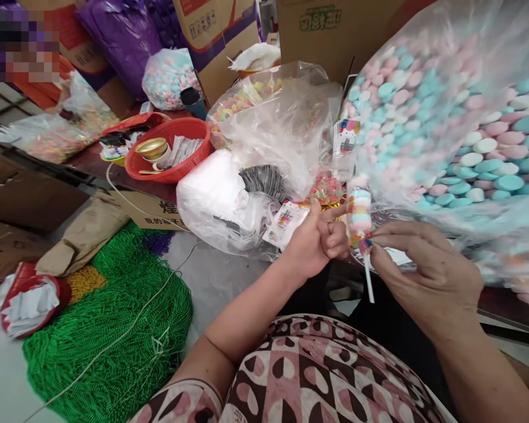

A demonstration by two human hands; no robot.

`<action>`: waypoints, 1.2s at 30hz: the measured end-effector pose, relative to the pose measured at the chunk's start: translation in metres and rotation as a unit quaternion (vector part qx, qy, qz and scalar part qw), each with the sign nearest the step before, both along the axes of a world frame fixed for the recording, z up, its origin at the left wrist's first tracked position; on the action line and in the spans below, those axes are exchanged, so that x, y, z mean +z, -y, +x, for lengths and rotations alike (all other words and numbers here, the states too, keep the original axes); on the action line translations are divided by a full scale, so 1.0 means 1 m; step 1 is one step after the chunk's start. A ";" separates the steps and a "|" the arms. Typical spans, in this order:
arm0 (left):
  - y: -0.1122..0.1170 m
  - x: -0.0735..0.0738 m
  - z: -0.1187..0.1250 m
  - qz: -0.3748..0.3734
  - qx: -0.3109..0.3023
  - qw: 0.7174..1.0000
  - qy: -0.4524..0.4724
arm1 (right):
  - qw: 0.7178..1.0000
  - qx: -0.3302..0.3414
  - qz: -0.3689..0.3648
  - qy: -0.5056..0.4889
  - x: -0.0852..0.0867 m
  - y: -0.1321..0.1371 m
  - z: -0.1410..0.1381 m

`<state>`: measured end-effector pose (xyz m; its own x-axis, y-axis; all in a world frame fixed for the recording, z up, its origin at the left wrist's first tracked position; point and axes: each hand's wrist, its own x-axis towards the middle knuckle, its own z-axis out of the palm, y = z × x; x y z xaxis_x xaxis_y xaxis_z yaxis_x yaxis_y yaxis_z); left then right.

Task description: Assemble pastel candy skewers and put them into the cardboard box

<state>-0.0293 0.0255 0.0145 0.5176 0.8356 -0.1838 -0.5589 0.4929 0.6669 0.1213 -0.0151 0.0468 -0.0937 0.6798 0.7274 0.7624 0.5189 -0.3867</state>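
Note:
My right hand (427, 270) pinches a wrapped marshmallow stick (360, 208) at its gathered neck. Its pastel pieces are stacked upright in clear wrap, and the white stick points down below my fingers. My left hand (317, 244) is just left of it, fingers curled and the index finger stretched towards the candy. What the curled fingers hold, if anything, is hidden. Behind that hand lies a white printed card (286, 222). A small heap of red and green gummy candy (326, 188) sits just beyond it.
A big clear bag of pastel candies (423, 117) fills the right side. Another bag of gummies (268, 111) stands at the back, near a red basket (170, 170) with papers and a gold bowl. Green bead strings (110, 311) cover the floor at left. A person's arm shows far left.

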 end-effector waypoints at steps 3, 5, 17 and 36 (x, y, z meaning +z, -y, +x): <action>-0.002 0.006 -0.012 0.028 -0.054 0.998 0.003 | 0.998 -0.005 -0.053 -0.026 -0.006 -0.001 0.007; 0.004 0.007 -0.014 0.058 -0.092 0.994 -0.031 | 0.999 0.008 -0.053 -0.006 -0.010 -0.004 0.013; 0.022 0.000 0.010 0.101 0.030 0.987 -0.121 | 0.965 0.039 -0.139 -0.219 -0.013 0.012 0.010; 0.056 -0.007 0.082 0.638 -0.086 0.726 -0.243 | 0.644 -0.055 -0.256 -0.719 -0.092 0.131 0.083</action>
